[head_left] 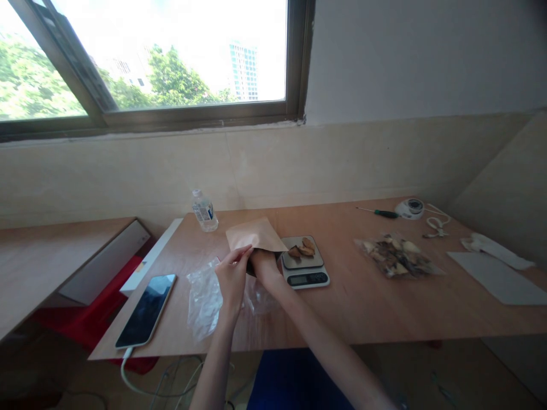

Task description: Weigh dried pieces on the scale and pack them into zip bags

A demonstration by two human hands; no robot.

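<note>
The left hand (233, 273) pinches the near edge of a brown paper pouch (255, 234) between thumb and fingers, holding its mouth up off the table. The right hand (262, 261) is pushed into that mouth, so only its wrist and the back of the hand show; whether its fingers are spread or closed around anything inside cannot be told. The pouch stands tilted away from the person, its flat back rising just beyond both hands and leaning toward the wall. Directly under and beside the hands lies a crumpled clear plastic bag (205, 299) on the wooden table (350, 307). Just to the right of the pouch, almost touching it, sits a small digital scale (304, 272) with a few brown dried slices (302, 249) on its platform. Farther right, well apart, lies another clear bag of dried pieces (396, 257). To the left of the hands a phone (146, 309) lies face up with a cable plugged in, and behind the pouch stands a small water bottle (204, 210).
</note>
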